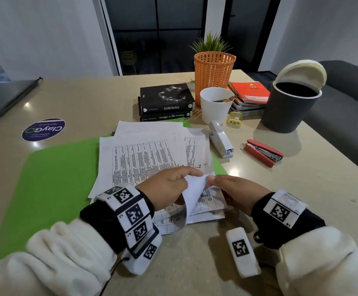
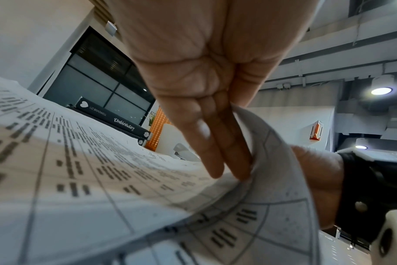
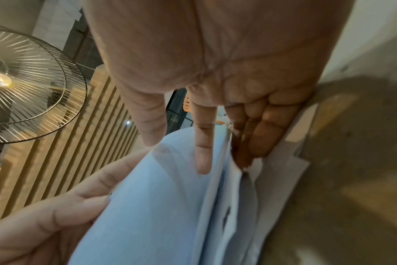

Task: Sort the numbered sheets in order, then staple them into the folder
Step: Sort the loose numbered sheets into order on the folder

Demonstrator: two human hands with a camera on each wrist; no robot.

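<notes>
Beige table [image 1: 195, 263]: "Unbirthday" book [image 1: 166, 97], "ClayGo" sticker [image 1: 43, 129]; left hand [image 1: 165, 186], right hand [image 1: 237, 191] both pinch curled sheet [image 1: 195, 188].

The right hand [image 3: 215, 62] lays its forefinger on a curled sheet [image 3: 161, 206] with the thumb tip behind the sheet's edge, its other fingers tucked against the stack of sheets [image 3: 281, 181] on the worktop [image 3: 351, 179], while the left hand [image 3: 45, 224] holds the curl from the lower left.

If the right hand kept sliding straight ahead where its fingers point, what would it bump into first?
The right hand points at the left hand, but the curled sheet it pinches lies between, so probably that first; depth is hard to judge.
</notes>
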